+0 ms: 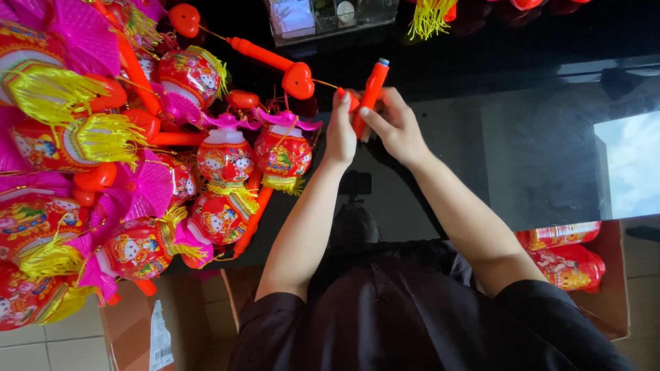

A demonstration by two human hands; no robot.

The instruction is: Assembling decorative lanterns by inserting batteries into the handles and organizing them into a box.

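Both my hands meet over a glossy black table (522, 144). My right hand (393, 128) grips an orange plastic handle stick (371, 89) with a blue tip, held nearly upright. My left hand (341, 130) pinches the stick's lower part, where a small red piece shows between the fingers. A thin wire runs from there to a red heart-shaped piece (298, 81) on another orange stick (260, 53). Just left of my left hand lies a red toy lantern (282, 152) with a pink top and yellow fringe.
A big heap of red and pink lanterns (103, 172) with yellow tassels covers the table's left side. A clear plastic box (323, 17) stands at the back. Cardboard boxes sit on the floor: one at lower left (137, 323), one at lower right (605, 288) holding flat red lanterns (567, 261).
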